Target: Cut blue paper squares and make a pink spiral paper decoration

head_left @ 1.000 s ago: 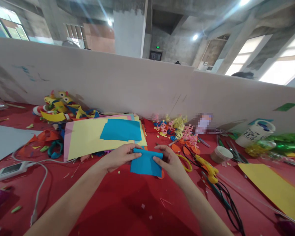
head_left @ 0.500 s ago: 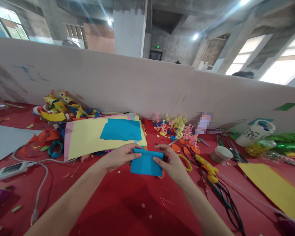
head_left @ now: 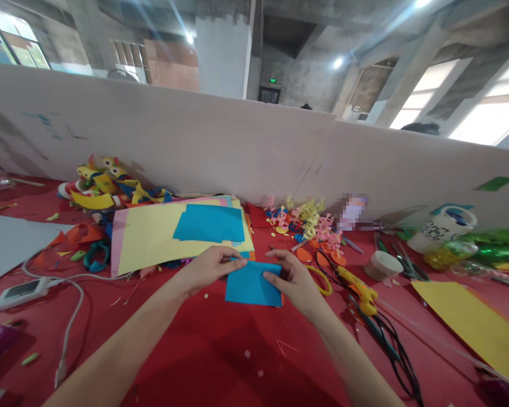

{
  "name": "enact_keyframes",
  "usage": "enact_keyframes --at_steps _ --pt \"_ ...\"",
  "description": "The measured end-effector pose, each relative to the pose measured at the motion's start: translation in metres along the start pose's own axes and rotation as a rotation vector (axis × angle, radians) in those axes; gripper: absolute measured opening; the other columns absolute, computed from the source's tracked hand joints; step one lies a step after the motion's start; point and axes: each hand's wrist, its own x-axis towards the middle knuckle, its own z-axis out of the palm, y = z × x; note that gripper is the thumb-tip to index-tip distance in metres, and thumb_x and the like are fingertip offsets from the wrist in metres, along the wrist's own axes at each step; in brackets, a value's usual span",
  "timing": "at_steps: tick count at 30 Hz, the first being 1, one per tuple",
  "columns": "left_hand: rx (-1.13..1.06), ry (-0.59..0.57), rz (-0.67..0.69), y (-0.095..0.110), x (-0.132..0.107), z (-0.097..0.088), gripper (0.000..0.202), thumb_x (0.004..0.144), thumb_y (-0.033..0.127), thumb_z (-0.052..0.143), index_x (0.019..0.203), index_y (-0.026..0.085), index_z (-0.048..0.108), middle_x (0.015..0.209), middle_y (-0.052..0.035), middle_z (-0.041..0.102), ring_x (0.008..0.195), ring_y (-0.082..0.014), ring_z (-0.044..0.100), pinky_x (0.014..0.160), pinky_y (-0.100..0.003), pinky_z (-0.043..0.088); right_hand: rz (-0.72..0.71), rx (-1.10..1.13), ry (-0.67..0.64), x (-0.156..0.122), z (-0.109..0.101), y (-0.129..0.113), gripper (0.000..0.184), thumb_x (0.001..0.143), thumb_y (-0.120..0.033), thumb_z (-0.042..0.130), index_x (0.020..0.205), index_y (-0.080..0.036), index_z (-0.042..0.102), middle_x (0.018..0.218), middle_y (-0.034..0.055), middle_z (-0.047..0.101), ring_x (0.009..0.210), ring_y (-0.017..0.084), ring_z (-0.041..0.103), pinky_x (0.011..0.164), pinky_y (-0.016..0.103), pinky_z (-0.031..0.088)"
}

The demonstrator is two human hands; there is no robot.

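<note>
blue paper piece (head_left: 252,285): held low over red table (head_left: 220,350), about the middle of the view, flat face up; cannot tell whether the lower edge touches the cloth. pinched at its 11 o'clock corner by left hand (head_left: 207,270), thumb and forefinger closed on the top edge, other fingers curled under. pinched at its 3 o'clock edge by right hand (head_left: 294,277), thumb pressed on the face, fingers folded behind.

at 11 o'clock from the piece, near: stack of coloured sheets (head_left: 152,237), yellow uppermost, with a larger blue sheet (head_left: 210,223) lying on it. at 1 o'clock: heap of pink and yellow paper curls (head_left: 309,220). at 3 o'clock, just past the right hand: yellow scissors (head_left: 356,285), then a tape roll (head_left: 382,264) further out. at 4 o'clock, well apart: long yellow sheet (head_left: 470,325). at 9 o'clock, well apart: white device (head_left: 19,291) with a grey cable. at 12 o'clock, behind everything: pale partition wall (head_left: 237,147).
</note>
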Motion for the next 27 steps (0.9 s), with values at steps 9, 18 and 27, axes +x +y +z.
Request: enact_keyframes --at_steps 9,18,27 --pt "0.186 0.009 0.114 -0.004 0.004 -0.001 0.034 0.071 0.049 0.059 0.069 0.015 0.054 0.049 0.0079 0.032 0.047 -0.0085 0.028 0.045 -0.021 0.021 0.024 -0.025 -0.028 -0.001 -0.004 -0.003 0.044 0.069 -0.043 0.068 0.103 -0.021 0.051 0.065 -0.0037 0.05 0.055 0.011 0.044 0.049 0.022 0.033" --pt "0.376 0.025 0.172 -0.003 0.001 0.007 0.03 0.075 0.044 0.054 0.069 0.015 0.056 0.051 0.0067 0.032 0.048 -0.0088 0.028 0.044 -0.021 0.02 -0.021 -0.047 -0.027 0.0 0.001 -0.004 0.033 0.074 -0.048 0.06 0.085 -0.018 0.062 0.073 0.003 0.062 0.065 0.015 0.054 0.058 0.025 0.04" --pt "0.389 -0.027 0.156 -0.002 -0.003 0.012 0.026 0.074 0.04 0.057 0.069 0.014 0.056 0.057 0.0044 0.043 0.053 -0.0093 0.036 0.048 -0.02 0.027 -0.028 -0.201 -0.013 -0.004 0.004 -0.006 0.027 0.076 -0.043 0.057 0.073 -0.016 0.062 0.066 0.0027 0.062 0.059 0.014 0.054 0.054 0.024 0.041"
